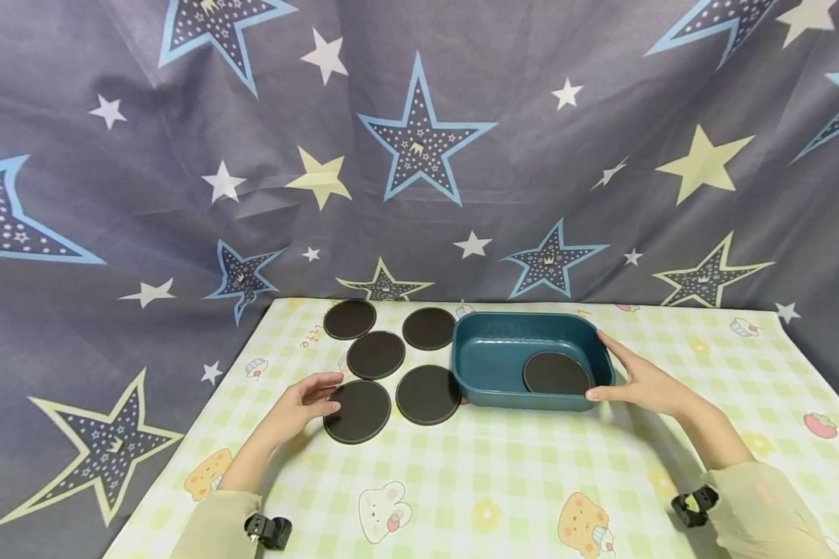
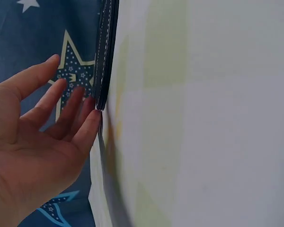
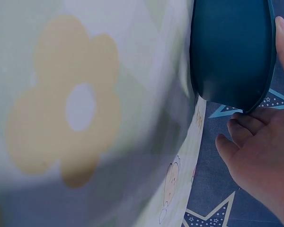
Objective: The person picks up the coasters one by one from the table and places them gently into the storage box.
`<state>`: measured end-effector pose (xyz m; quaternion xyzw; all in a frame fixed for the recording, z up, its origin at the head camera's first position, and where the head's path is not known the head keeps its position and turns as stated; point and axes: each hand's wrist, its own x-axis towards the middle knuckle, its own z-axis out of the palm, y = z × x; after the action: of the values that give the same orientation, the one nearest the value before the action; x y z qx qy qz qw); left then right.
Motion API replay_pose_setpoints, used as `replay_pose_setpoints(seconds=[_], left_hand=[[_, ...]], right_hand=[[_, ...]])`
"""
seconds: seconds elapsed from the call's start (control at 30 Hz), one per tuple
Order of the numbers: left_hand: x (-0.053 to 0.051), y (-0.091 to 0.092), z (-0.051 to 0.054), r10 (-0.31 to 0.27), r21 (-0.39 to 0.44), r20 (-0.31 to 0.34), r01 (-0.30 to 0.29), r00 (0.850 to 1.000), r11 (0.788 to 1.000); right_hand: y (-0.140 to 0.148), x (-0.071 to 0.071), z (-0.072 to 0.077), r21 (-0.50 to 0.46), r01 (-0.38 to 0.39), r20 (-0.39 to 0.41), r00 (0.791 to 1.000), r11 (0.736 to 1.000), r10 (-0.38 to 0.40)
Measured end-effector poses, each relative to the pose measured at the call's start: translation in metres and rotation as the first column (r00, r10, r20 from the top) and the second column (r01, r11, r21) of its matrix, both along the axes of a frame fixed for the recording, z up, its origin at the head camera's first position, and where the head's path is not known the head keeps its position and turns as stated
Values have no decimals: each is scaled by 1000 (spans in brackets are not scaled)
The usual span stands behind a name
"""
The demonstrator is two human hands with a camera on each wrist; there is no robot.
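One black disc lies flat in the blue bin, toward the right end, rest of the bin floor bare. Five discs outside, flat on the table left of the bin: far-left disc, middle disc, near-left disc, then far inner disc and near inner disc close by the bin's left end, contact unclear. So count is one in, five out. If the discs are being loaded, that reads as early, with five left; if they are being taken out, nearly done. One moment can't settle which. Left hand is at the near-left disc's left edge, fingers loosely spread, no firm pinch visible; disc looks not picked up. Right hand grips the bin's right end, thumb at the near side, fingers at the far side. Pale checked table below, starred cloth behind.
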<state>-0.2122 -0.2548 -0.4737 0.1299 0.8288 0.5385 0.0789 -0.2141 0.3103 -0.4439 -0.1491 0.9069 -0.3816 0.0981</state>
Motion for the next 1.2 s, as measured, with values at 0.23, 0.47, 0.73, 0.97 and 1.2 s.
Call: replay_pose_setpoints(seconds=[0.23, 0.47, 0.73, 0.97, 1.2], left_hand=[[-2, -5, -4, -42, 11, 59, 42, 997, 999], [-3, -7, -8, -112, 7, 72, 112, 991, 994], [4, 0, -1, -158, -279, -9, 149, 987, 948], [10, 11, 6, -125, -438, -31, 99, 992, 893], [11, 20, 7, -92, -459, -27, 69, 995, 886]], right_hand=[[1, 0, 0, -5, 2, 5, 1000, 1000, -2], [1, 0, 0, -2, 6, 9, 1000, 1000, -6], [1, 0, 0, -12, 1, 9, 1000, 1000, -1], [2, 0, -1, -13, 0, 14, 1000, 1000, 1], [1, 0, 0, -18, 0, 22, 1000, 1000, 1]])
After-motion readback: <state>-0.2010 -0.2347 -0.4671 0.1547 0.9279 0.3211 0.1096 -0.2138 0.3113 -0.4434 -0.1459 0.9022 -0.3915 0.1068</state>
